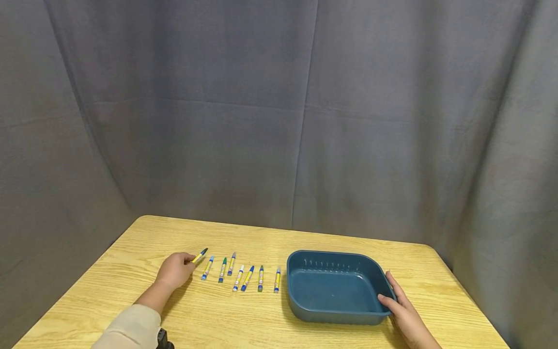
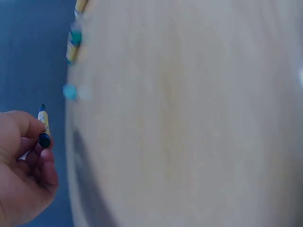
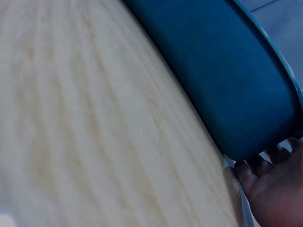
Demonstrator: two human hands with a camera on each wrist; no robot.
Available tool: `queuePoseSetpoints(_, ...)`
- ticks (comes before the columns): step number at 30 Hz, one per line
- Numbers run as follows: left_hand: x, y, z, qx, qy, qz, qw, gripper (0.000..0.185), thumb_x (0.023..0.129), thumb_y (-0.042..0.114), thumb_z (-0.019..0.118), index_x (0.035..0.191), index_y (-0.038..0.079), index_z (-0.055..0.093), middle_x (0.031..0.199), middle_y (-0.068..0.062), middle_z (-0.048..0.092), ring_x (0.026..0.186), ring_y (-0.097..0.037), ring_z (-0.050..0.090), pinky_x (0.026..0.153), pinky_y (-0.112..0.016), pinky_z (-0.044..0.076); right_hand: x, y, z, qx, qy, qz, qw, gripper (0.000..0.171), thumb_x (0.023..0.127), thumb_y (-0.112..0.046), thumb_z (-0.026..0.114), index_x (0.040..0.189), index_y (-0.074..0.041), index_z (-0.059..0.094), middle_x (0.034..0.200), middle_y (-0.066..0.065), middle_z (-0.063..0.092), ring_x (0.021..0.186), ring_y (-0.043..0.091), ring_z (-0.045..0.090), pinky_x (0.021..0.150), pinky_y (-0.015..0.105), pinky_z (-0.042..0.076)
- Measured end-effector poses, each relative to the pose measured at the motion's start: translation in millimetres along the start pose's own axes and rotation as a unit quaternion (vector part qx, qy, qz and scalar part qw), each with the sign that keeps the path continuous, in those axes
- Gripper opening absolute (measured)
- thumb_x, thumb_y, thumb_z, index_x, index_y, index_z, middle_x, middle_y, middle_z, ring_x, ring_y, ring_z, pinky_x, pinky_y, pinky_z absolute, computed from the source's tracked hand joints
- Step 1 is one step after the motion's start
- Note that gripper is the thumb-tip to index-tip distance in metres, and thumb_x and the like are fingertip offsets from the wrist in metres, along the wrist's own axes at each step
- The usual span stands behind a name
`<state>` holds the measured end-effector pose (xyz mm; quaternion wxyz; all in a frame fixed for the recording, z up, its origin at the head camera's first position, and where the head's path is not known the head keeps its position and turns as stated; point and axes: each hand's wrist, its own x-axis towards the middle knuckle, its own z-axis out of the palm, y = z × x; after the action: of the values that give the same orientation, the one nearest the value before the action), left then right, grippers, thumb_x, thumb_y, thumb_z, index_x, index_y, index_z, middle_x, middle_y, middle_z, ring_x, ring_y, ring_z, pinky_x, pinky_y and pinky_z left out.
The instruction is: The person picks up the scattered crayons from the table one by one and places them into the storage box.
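My left hand [image 1: 176, 270] pinches a yellow-and-blue crayon [image 1: 200, 255] just above the wooden table [image 1: 218, 320], at the left end of a row of several similar crayons [image 1: 239, 277]. The left wrist view shows that held crayon [image 2: 43, 126] between thumb and fingers [image 2: 45, 158]. A dark blue plastic tub [image 1: 335, 287] sits to the right of the row and has nothing in it. My right hand [image 1: 401, 305] holds the tub's near right corner, thumb on the rim. In the right wrist view the fingers [image 3: 265, 175] lie under the tub's outer wall [image 3: 222, 80].
A grey curtain [image 1: 279, 111] hangs behind and around the table. The table's far edge runs close behind the crayons and tub; its right edge lies a short way past my right hand.
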<state>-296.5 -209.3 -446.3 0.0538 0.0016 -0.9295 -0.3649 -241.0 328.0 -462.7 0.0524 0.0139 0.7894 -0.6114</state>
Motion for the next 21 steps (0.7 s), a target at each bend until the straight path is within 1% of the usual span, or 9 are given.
queuePoseSetpoints(2,1.1,13.6,3.6,-0.031,0.0,0.007,0.9995,0.033,0.094,0.005,0.051,0.12,-0.011,0.062,0.104,-0.022,0.068,0.069,-0.016,0.054,0.058,-0.026,0.043,-0.6,1.1,-1.3,-0.002,0.002,0.004,1.0,0.08,0.101,-0.019,0.048,0.157,-0.013,-0.008,0.163,0.014,-0.019,0.149,0.043,-0.007,0.081,-0.002,0.032)
queuePoseSetpoints(4,1.8,30.5,9.9,-0.082,-0.012,0.005,0.9965,0.033,0.095,0.006,0.051,0.122,-0.01,0.061,0.108,-0.022,0.067,0.067,-0.016,0.05,0.057,-0.025,0.041,-1.6,2.1,-2.4,-0.006,0.005,0.009,1.0,0.08,0.101,-0.02,0.048,0.158,-0.014,-0.008,0.163,0.013,-0.019,0.149,0.043,-0.008,0.081,-0.002,0.032)
queuePoseSetpoints(6,2.2,50.4,18.2,-0.137,-0.025,0.003,0.9902,0.033,0.096,0.007,0.051,0.123,-0.01,0.061,0.11,-0.022,0.066,0.068,-0.016,0.05,0.057,-0.025,0.041,-2.1,2.9,-3.1,-0.006,0.005,0.011,1.0,0.08,0.101,-0.02,0.048,0.157,-0.014,-0.008,0.163,0.014,-0.02,0.149,0.043,-0.007,0.081,-0.002,0.032)
queuePoseSetpoints(7,2.0,60.4,23.1,-0.161,-0.031,0.005,0.9864,0.033,0.096,0.007,0.052,0.123,-0.009,0.062,0.109,-0.022,0.066,0.072,-0.016,0.051,0.06,-0.025,0.042,-2.4,3.2,-3.1,-0.005,0.005,0.012,1.0,0.081,0.101,-0.02,0.048,0.157,-0.014,-0.008,0.163,0.014,-0.02,0.149,0.043,-0.007,0.08,-0.002,0.032)
queuePoseSetpoints(9,1.4,81.0,33.3,-0.202,-0.05,0.005,0.978,0.032,0.096,0.007,0.054,0.123,-0.007,0.062,0.104,-0.019,0.066,0.075,-0.016,0.052,0.06,-0.025,0.044,-2.9,3.3,-2.7,0.0,0.005,0.01,1.0,0.081,0.101,-0.02,0.048,0.157,-0.014,-0.008,0.162,0.015,-0.02,0.149,0.044,-0.007,0.079,-0.002,0.032)
queuePoseSetpoints(13,-0.4,121.4,54.6,-0.256,-0.089,0.024,0.9624,0.031,0.095,0.007,0.056,0.122,-0.005,0.064,0.094,-0.013,0.064,0.078,-0.015,0.054,0.067,-0.029,0.05,-4.0,2.4,-1.6,0.009,0.005,0.004,1.0,0.08,0.1,-0.019,0.048,0.157,-0.013,-0.008,0.162,0.016,-0.02,0.148,0.046,-0.007,0.077,-0.003,0.032)
queuePoseSetpoints(14,-0.9,130.5,60.0,-0.265,-0.099,0.029,0.9587,0.031,0.094,0.008,0.057,0.122,-0.005,0.064,0.094,-0.013,0.065,0.078,-0.014,0.054,0.067,-0.029,0.05,-4.2,2.2,-1.4,0.009,0.005,0.003,1.0,0.081,0.1,-0.019,0.048,0.157,-0.013,-0.008,0.162,0.017,-0.02,0.148,0.046,-0.007,0.077,-0.003,0.032)
queuePoseSetpoints(15,-1.3,139.2,65.5,-0.273,-0.109,0.037,0.955,0.031,0.094,0.007,0.057,0.121,-0.006,0.064,0.096,-0.013,0.065,0.08,-0.013,0.054,0.072,-0.03,0.052,-4.3,2.1,-1.2,0.009,0.004,0.002,1.0,0.08,0.1,-0.019,0.048,0.157,-0.013,-0.008,0.162,0.017,-0.02,0.148,0.046,-0.008,0.077,-0.003,0.031)
queuePoseSetpoints(21,-5.3,179.5,98.1,-0.32,-0.158,0.057,0.9323,0.033,0.092,0.006,0.059,0.123,-0.006,0.064,0.098,-0.014,0.067,0.078,-0.011,0.055,0.068,-0.025,0.051,-5.1,3.6,-1.2,0.015,0.007,-0.002,1.0,0.08,0.1,-0.017,0.048,0.157,-0.012,-0.007,0.162,0.017,-0.02,0.148,0.046,-0.007,0.077,-0.003,0.032)
